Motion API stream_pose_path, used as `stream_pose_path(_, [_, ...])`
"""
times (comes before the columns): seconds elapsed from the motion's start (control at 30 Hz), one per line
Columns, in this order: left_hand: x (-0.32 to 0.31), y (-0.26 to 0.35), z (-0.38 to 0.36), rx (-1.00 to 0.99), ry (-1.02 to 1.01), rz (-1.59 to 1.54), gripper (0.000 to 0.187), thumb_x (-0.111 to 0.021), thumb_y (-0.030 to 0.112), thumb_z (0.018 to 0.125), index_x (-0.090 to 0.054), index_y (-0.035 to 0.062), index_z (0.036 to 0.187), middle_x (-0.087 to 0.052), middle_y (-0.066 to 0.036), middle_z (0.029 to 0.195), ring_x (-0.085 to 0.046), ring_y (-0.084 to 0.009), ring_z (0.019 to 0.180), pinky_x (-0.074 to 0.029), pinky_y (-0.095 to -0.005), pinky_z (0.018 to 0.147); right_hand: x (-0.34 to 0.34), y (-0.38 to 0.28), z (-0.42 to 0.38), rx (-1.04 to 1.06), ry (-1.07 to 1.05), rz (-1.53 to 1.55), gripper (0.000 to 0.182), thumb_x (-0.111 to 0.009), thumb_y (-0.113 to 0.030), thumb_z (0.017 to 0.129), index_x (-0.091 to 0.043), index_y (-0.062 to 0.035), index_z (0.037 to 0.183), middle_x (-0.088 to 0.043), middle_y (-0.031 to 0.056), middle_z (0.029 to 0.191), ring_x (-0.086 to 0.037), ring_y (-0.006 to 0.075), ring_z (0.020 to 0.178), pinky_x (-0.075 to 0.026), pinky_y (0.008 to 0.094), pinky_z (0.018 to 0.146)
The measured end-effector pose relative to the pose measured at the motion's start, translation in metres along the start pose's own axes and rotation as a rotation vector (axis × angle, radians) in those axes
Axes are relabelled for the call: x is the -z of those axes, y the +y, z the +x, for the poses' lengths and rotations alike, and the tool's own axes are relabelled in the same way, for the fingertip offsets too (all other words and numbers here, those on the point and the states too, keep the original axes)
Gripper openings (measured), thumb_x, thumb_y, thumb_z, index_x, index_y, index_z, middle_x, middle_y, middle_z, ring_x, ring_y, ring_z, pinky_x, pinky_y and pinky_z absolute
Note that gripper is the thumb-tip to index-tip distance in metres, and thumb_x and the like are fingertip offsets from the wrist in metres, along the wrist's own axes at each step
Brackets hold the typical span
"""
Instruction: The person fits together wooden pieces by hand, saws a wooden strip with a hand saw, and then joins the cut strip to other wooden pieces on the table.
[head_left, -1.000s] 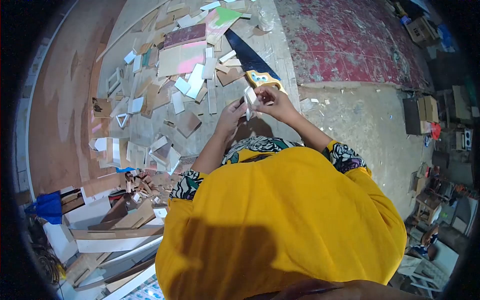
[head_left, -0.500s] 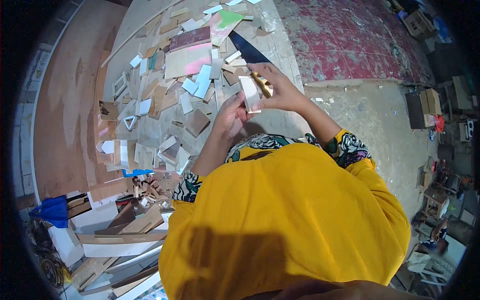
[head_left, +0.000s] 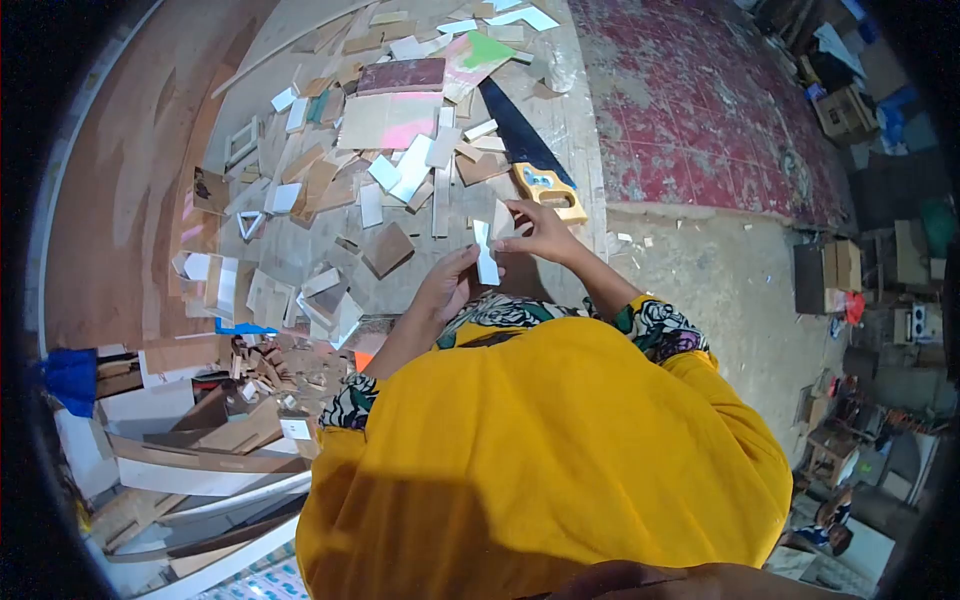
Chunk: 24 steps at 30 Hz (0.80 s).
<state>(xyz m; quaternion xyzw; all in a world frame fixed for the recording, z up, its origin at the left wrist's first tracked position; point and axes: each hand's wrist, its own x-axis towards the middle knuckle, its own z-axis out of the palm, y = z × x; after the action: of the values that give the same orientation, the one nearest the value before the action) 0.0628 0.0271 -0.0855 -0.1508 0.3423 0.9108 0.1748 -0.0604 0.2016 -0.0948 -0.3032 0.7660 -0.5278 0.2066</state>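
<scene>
Holding, left hand [head_left: 450, 283]: my thumb and fingertips are clamped on a white notched piece [head_left: 484, 262], which stands lengthwise away from me.
Right hand [head_left: 545, 238]: my thumb and forefinger are closed on a tan wooden offcut [head_left: 502, 220], just beside the white notched piece; whether my thumb touches that white piece, I cannot tell.
Handsaw [head_left: 550, 190]: lying just beyond my right fingers, yellow handle nearest me, dark blade slanting away to the left.
Brown square offcut [head_left: 388, 250]: flat on the worktable [head_left: 415, 282], left of my left fingers and apart from them.
Pink-stained board [head_left: 388, 121]: farther out, ahead and left of both hands' fingers, against a maroon board [head_left: 401, 75].
Triangular frame [head_left: 250, 225]: well apart, far to the left of my left fingers.
Red floor [head_left: 710, 120]: past the table edge, ahead and right of my right fingers.
</scene>
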Motion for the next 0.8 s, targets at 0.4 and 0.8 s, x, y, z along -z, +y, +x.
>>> stream_pose_path(0.4, [0.028,0.004,-0.023,-0.061,0.240,-0.132,0.036,-0.042,0.031,0.094,-0.046,0.0045,0.118,-0.058,-0.011,0.105,-0.059,-0.0234,0.091,-0.048,-0.0398,0.081,-0.027,-0.028,0.061,0.315,-0.119,-0.417,0.068,-0.070,-0.039,0.070,-0.048,0.0001,0.122,-0.059,0.0196,0.106,-0.059,0.0275,0.092,-0.047,0.0358,0.080])
stream_pose_path(0.8, [0.035,0.016,-0.009,-0.086,0.125,-0.101,0.045,-0.032,0.043,0.095,-0.049,0.0049,0.114,-0.059,-0.012,0.092,-0.053,-0.0195,0.074,-0.043,-0.0314,0.071,-0.029,-0.012,0.067,-0.219,-0.336,0.280,0.017,-0.062,-0.014,0.083,-0.061,-0.0040,0.097,-0.060,-0.0002,0.077,-0.056,0.0074,0.069,-0.046,0.0211,0.063])
